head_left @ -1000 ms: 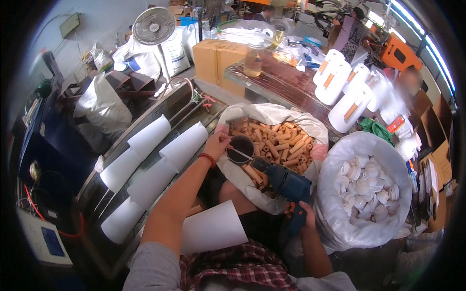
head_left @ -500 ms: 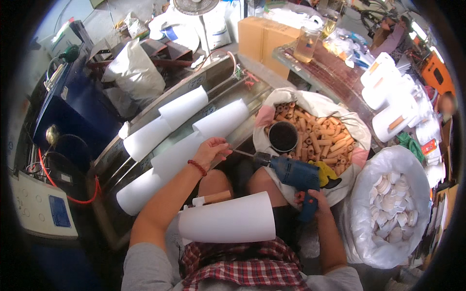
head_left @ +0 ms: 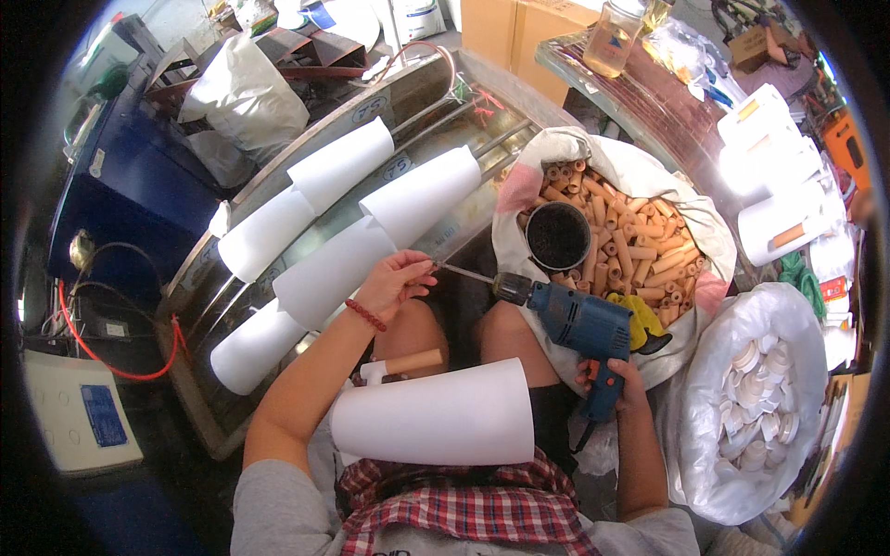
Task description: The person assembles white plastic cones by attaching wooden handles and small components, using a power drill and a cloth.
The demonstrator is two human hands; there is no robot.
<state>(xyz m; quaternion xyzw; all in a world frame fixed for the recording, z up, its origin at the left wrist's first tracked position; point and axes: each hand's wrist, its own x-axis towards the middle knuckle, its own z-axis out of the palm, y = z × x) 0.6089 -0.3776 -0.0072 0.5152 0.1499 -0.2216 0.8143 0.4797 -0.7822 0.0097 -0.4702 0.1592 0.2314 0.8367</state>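
Note:
My right hand point(head_left: 623, 382) grips the handle of a blue power drill point(head_left: 582, 320), held level and pointing left. A long thin bit point(head_left: 468, 272) runs from its chuck. At the bit's tip, the fingers of my left hand point(head_left: 399, 285) are pinched together; what lies between them is too small to make out. Across my lap lies a white tapered cylinder point(head_left: 436, 412). Beside it, just beyond, rests a tan tube-shaped handle point(head_left: 413, 362) with a white fitting point(head_left: 373, 372) at its end.
Several white tapered cylinders point(head_left: 334, 255) lie on rods over a long trough point(head_left: 199, 398). A cloth sack point(head_left: 718, 213) holds tan tubes and a black cup point(head_left: 558, 235). A lined bin point(head_left: 681, 417) of white pieces stands right. A dark red table point(head_left: 649, 93) carries a jar point(head_left: 614, 42).
The view has shifted slightly, so the trough and sack sit a little differently. Both hands keep their hold, with the left fingers still at the bit's tip.

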